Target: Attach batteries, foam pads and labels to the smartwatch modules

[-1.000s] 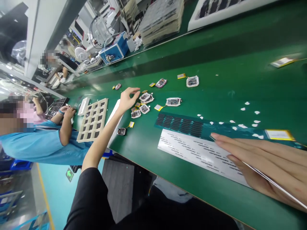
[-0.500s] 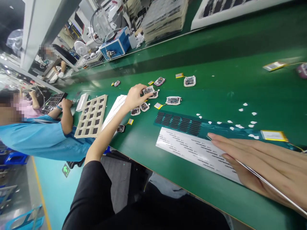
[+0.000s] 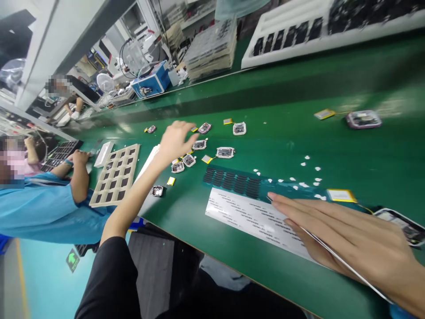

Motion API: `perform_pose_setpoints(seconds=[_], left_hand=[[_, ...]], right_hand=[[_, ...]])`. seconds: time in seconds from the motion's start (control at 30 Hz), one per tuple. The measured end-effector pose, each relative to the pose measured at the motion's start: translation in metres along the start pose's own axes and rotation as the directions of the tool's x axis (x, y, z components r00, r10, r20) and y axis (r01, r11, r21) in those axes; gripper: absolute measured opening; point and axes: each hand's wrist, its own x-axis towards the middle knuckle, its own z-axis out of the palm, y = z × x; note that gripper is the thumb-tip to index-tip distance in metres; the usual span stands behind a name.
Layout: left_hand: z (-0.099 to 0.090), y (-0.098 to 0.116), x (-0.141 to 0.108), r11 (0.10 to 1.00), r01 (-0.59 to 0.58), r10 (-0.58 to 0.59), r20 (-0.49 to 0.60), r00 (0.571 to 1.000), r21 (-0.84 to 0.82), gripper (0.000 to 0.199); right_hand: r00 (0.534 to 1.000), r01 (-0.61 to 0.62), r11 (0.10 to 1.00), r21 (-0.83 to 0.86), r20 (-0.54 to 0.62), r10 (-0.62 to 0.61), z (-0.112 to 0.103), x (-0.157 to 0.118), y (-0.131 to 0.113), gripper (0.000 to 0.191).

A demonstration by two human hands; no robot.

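Observation:
My left hand (image 3: 175, 141) hovers over the bench beside small white-framed circuit units, its fingers apart and nothing between them. Just right of it lies one such unit (image 3: 199, 145), with two more (image 3: 189, 160) below. My right hand (image 3: 341, 226) is closed round thin metal tweezers (image 3: 345, 265) whose tip shows by the fingertips. Under that hand lie a white printed label sheet (image 3: 245, 217) and a teal strip (image 3: 232, 181) with black pieces. A silver battery (image 3: 341, 195) rests above the hand, and a larger dark-rimmed unit (image 3: 405, 226) is partly hidden behind it.
A compartment tray (image 3: 116, 175) sits at the left by a person in a blue sleeve (image 3: 56, 208). Small white bits (image 3: 303, 184) are scattered past the strip. Stacked trays (image 3: 210, 48), a white foam tray (image 3: 288, 40) and a blue box (image 3: 151, 81) stand along the back.
My left hand has let go of the white-framed unit, which now lies on the bench, and its fingers have opened. The view has shifted right, showing more of the units there.

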Motion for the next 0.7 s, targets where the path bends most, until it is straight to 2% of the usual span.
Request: perform_pose_setpoints(seconds=[0.07, 0.17, 0.23, 0.33, 0.43, 0.5, 0.57, 0.63, 0.7], left_hand=[[0.019, 0.027, 0.034, 0.977, -0.2, 0.201, 0.017, 0.979, -0.074, 0.057], [0.05, 0.055, 0.079, 0.892, -0.388, 0.423, 0.124, 0.898, -0.232, 0.055], [0.064, 0.061, 0.098, 0.868, -0.416, 0.46, 0.124, 0.879, -0.269, 0.043], [0.066, 0.056, 0.102, 0.87, -0.403, 0.431, 0.041, 0.901, -0.282, 0.034], [0.043, 0.042, 0.079, 0.881, -0.356, 0.35, -0.078, 0.933, -0.311, 0.037], [0.019, 0.034, 0.048, 0.879, -0.341, 0.311, -0.141, 0.94, -0.334, 0.041], [-0.004, 0.027, 0.006, 0.836, -0.4, 0.356, -0.183, 0.916, -0.375, 0.037], [-0.02, 0.022, -0.038, 0.803, -0.456, 0.436, -0.144, 0.888, -0.384, 0.032], [-0.029, 0.019, -0.077, 0.822, -0.453, 0.482, 0.0, 0.876, -0.345, 0.032]], right_hand=[[1.0, 0.003, 1.0, 0.01, -0.013, -0.003, -0.001, 0.005, -0.002, 0.078], [1.0, 0.005, 1.0, 0.024, -0.026, -0.004, 0.001, 0.006, -0.002, 0.07], [1.0, 0.003, 1.0, 0.031, -0.016, -0.003, 0.002, 0.004, 0.0, 0.057], [1.0, -0.006, 1.0, 0.028, -0.018, 0.006, 0.003, 0.002, 0.002, 0.046], [0.999, -0.023, 1.0, 0.015, -0.039, 0.023, 0.003, 0.002, 0.002, 0.045], [0.999, -0.019, 1.0, 0.01, -0.043, 0.019, 0.003, 0.002, 0.001, 0.038], [0.999, -0.004, 1.0, 0.004, -0.049, 0.004, 0.003, 0.002, 0.0, 0.03], [0.999, 0.0, 1.0, -0.007, -0.048, 0.0, 0.004, 0.002, 0.0, 0.027], [0.999, 0.004, 1.0, -0.011, -0.037, -0.004, 0.004, 0.002, 0.001, 0.024]])
